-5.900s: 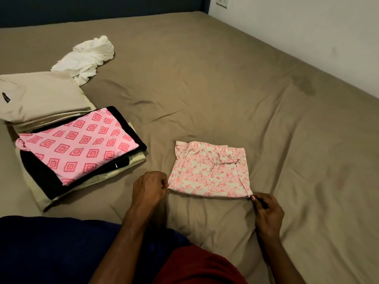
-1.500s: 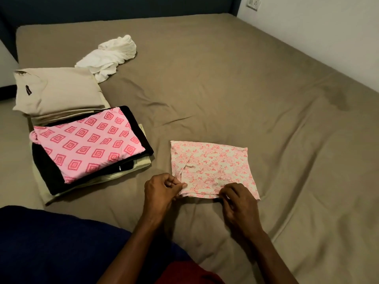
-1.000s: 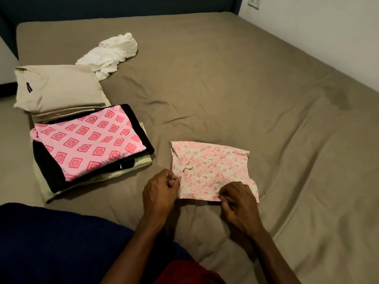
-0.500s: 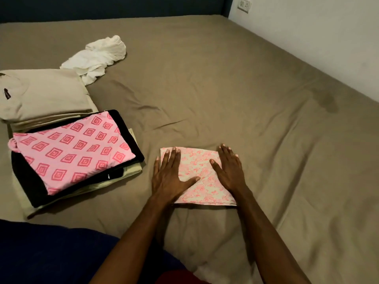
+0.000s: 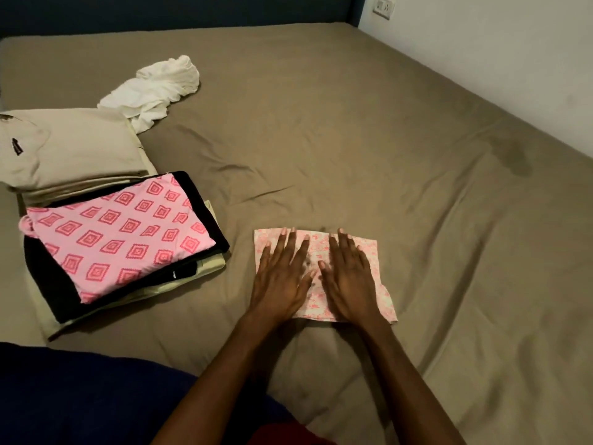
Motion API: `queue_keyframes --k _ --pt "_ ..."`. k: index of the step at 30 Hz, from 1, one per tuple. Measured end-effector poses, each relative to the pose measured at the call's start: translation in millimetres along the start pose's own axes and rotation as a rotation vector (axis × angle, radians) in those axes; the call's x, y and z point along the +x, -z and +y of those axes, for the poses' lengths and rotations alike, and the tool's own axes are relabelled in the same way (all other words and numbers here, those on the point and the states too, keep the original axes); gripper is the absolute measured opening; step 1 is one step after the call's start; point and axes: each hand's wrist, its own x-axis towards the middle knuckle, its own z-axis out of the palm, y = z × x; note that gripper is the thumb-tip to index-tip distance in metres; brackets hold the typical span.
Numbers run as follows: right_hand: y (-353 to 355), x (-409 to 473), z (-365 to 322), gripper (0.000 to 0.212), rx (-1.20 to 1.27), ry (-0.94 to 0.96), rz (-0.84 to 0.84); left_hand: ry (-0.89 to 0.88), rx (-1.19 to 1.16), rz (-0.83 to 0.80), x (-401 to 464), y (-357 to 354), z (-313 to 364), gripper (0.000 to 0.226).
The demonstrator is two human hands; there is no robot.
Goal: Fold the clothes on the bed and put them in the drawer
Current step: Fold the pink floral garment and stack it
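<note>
Left hand: the left hand is laid flat on the left half of the floral garment, fingers straight and spread, nothing gripped.
Right hand: the right hand is pressed flat on the right half of the same piece, fingers straight and pointing toward 12 o'clock; the two thumbs are nearly touching.
Floral garment: a small folded cloth with a pink floral print is seen lying on the bed just in front of the person, at 6 o'clock of the mattress centre; its right edge and lower right corner are left uncovered by the hands.
Bed: a wrinkled brown sheet is stretched over the mattress, with a darker stain at 3 o'clock.
Folded stack: at 9 o'clock of the hands, a pink diamond-print piece is stacked on a black piece, which is stacked on a pale green piece.
Beige pile: folded beige clothes are placed at 12 o'clock of that stack, touching it.
White garment: a crumpled, unfolded white cloth is found at 1 o'clock of the beige pile.
Wall: a socket is mounted at the upper right.
</note>
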Motion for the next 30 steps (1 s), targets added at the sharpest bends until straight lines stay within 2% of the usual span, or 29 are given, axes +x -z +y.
queue_keyframes --k 3,7,10,13,14,16,18,20,21,24,27,30 --pt "-13.3 -14.2 16.6 0.072 0.009 -0.027 -0.057 0.088 0.055 -0.127 -0.9 -13.1 -7.1 0.071" --pt "-0.3 -35.7 61.3 0.088 -0.057 -0.063 -0.124 0.164 0.065 -0.176 -1.9 -14.7 -20.2 0.077" --pt "15.6 -46.6 76.1 0.101 -0.034 -0.095 -0.168 0.161 -0.002 -0.226 -0.8 -7.8 -18.1 0.095" --pt "20.6 -49.1 75.9 0.109 0.147 -0.200 -0.165 0.204 -0.119 -0.221 -9.1 0.6 -23.1 0.113" --pt "18.8 -48.0 74.6 0.106 0.261 -0.259 -0.121 0.293 -0.184 -0.167 -13.9 3.4 -21.1 0.114" --pt "16.2 -40.1 67.5 0.089 0.541 -0.428 0.031 0.518 -0.266 0.037 -24.0 11.7 -8.7 0.102" --pt "19.0 -24.4 56.3 0.070 0.575 -0.616 0.109 0.692 -0.226 0.127 -27.0 21.0 4.9 0.085" --pt "25.3 -7.2 51.5 0.048 0.455 -0.769 0.042 0.799 -0.192 0.025 -22.7 28.5 13.4 0.078" --pt "27.9 -0.1 50.5 0.045 0.474 -0.842 0.015 0.833 -0.179 -0.033 -19.8 30.7 15.1 0.075" --pt "35.8 15.7 56.7 0.043 0.830 -0.964 -0.021 0.875 -0.206 -0.135 -8.0 33.2 13.8 0.061" --pt "49.2 19.5 57.2 0.021 1.087 -0.974 -0.150 0.912 -0.513 -0.086 0.4 30.0 7.5 0.048" --pt "51.0 14.6 58.7 0.029 1.164 -0.992 -0.271 1.067 -0.923 -0.017 0.9 23.9 -0.6 0.046"
